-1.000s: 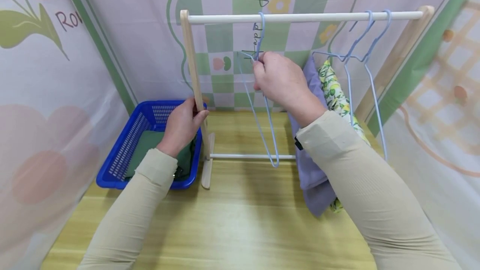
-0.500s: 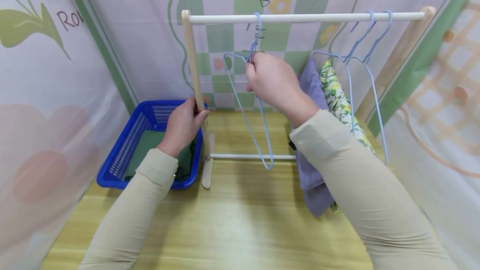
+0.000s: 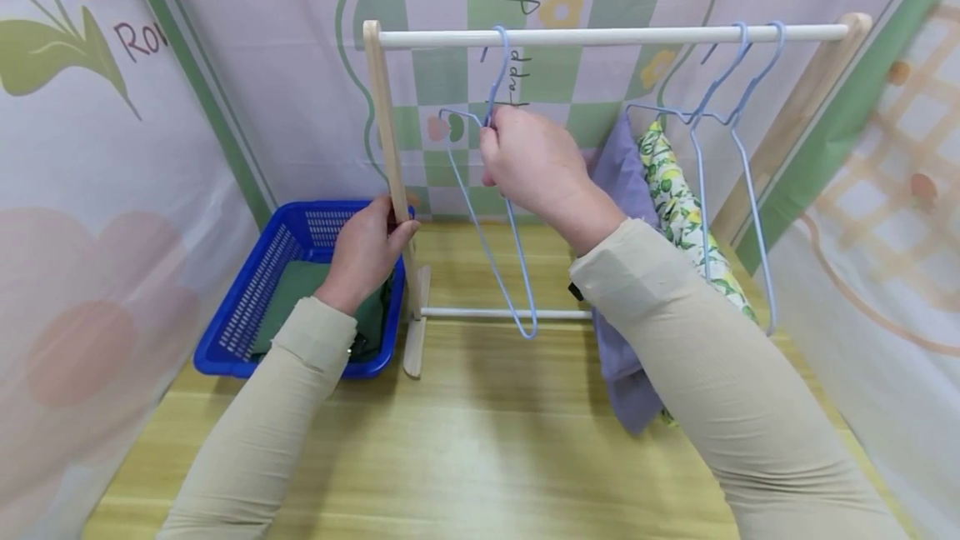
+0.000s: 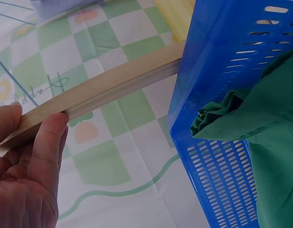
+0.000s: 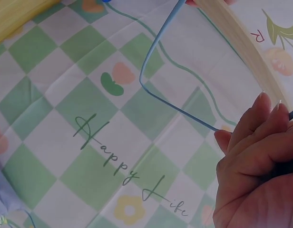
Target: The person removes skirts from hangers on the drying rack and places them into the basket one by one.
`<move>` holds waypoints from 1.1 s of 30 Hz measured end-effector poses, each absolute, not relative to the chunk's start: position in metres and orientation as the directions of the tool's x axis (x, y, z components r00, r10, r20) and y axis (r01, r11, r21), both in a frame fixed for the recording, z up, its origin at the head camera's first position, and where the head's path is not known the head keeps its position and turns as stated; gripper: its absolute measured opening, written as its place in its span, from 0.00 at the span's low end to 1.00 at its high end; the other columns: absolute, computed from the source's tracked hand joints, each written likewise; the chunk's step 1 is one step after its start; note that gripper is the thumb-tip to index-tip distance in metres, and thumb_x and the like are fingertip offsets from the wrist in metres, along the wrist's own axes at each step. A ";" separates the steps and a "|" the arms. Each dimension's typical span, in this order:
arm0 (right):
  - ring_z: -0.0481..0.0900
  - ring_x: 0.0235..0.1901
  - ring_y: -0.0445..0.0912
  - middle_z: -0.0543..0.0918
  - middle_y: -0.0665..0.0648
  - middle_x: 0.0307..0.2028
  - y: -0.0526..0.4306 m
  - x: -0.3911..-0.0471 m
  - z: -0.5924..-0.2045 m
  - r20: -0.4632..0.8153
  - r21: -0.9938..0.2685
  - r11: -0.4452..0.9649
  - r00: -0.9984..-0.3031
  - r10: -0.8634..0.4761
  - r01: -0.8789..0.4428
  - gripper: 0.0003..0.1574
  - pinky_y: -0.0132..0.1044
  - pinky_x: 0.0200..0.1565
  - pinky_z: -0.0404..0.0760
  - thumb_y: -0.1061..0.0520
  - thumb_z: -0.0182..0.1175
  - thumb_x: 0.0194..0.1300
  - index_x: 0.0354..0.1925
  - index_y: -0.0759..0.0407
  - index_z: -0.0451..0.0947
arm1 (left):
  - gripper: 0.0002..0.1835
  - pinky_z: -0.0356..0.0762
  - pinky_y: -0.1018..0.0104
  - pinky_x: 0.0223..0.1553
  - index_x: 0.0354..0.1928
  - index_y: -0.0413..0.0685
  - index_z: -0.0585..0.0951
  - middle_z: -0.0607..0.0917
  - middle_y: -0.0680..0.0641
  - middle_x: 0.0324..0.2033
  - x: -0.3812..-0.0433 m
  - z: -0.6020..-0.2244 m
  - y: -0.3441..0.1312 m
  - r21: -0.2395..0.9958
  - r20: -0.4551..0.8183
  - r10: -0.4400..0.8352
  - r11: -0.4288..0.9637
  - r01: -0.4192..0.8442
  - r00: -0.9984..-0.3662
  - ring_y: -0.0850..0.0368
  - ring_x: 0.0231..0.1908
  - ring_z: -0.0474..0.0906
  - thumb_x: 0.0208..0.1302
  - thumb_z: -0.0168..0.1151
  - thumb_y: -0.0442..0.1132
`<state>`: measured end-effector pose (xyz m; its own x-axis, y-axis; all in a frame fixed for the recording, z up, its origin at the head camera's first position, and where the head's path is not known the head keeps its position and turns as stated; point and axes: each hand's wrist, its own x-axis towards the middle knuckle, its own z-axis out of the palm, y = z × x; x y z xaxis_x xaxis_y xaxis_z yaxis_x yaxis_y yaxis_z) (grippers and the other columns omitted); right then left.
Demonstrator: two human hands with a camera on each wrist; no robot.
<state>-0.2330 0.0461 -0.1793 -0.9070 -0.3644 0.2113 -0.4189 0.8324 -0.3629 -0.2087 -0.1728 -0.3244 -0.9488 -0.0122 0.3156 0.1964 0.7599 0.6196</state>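
Observation:
My right hand (image 3: 536, 161) pinches a light blue hanger (image 3: 517, 261) just below its hook, and the hook sits over the white rail (image 3: 615, 36) of a small clothes rack. In the right wrist view the hanger's wire (image 5: 180, 110) runs into the curled fingers. With thumb and fingers, my left hand (image 3: 363, 252) grips the rack's left wooden post (image 3: 386, 123); the left wrist view shows the post (image 4: 103, 80) between them. Two more blue hangers (image 3: 750, 182) hang at the rail's right end. Behind my right arm are a purple cloth item (image 3: 622, 357) and a lemon-print one (image 3: 675, 198).
A blue plastic basket (image 3: 217, 357) with dark green cloth (image 3: 288, 294) in it stands left of the rack. The rack's lower white bar (image 3: 502, 313) crosses just above the wooden table (image 3: 450, 457). Printed fabric (image 3: 187, 148) encloses the table at the back and sides.
My right hand has slid the hanger to the left along the rail, and the hanger has turned slightly. My left hand stays on the post.

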 end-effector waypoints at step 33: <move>0.84 0.29 0.47 0.89 0.50 0.32 0.034 -0.232 -0.180 0.197 -0.353 0.830 -0.902 -0.385 -0.431 0.20 0.42 0.38 0.77 0.51 0.37 0.83 0.47 0.56 0.75 | 0.19 0.85 0.52 0.38 0.60 0.40 0.77 0.85 0.41 0.41 -0.209 -0.325 -0.174 0.608 0.330 -0.002 0.765 0.212 -0.944 0.47 0.40 0.85 0.78 0.61 0.45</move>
<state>-0.2318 0.0342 -0.1801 -0.9019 -0.3846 0.1965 -0.4311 0.8303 -0.3531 -0.2092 -0.1736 -0.3254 -0.9439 -0.0016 0.3303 0.2116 0.7648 0.6085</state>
